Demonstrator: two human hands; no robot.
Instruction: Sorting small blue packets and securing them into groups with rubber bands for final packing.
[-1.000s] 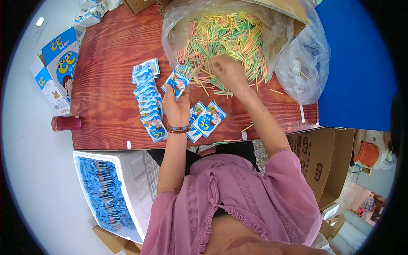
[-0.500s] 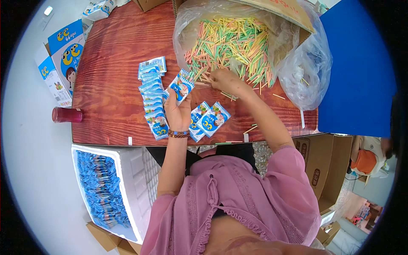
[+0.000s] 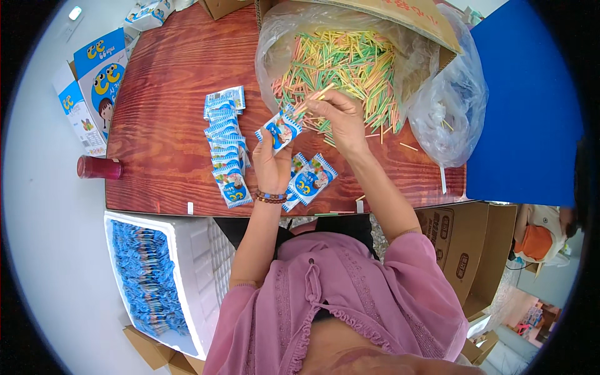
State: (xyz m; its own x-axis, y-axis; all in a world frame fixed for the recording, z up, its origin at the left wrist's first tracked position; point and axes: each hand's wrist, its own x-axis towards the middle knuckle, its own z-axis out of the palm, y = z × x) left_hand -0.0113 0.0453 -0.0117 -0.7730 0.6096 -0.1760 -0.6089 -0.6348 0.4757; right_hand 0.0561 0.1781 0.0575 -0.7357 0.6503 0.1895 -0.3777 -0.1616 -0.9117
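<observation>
Far left, a blue and white box stands beside the red-brown bench. Below it, a red jar shows at the bench's left edge; I cannot tell whether it stands or lies. Nearer the body, a white foam box is packed with blue packs. On the bench, a column of overlapping packets runs toward the near edge. Just right of it, the left hand, a beaded bracelet at its wrist, pinches a tilted packet between thumb and fingers. More packets lie overlapped just right of that wrist. The right hand pinches a few thin sticks by thumb and fingertips, right at the held packet's upper end; I cannot tell whether any are inside. Beyond both hands, a heap of pink, yellow and green sticks lies in a clear bag under a carton flap. One loose stick lies right of the heap. Farther right are a brown box below the bench and a blue panel
</observation>
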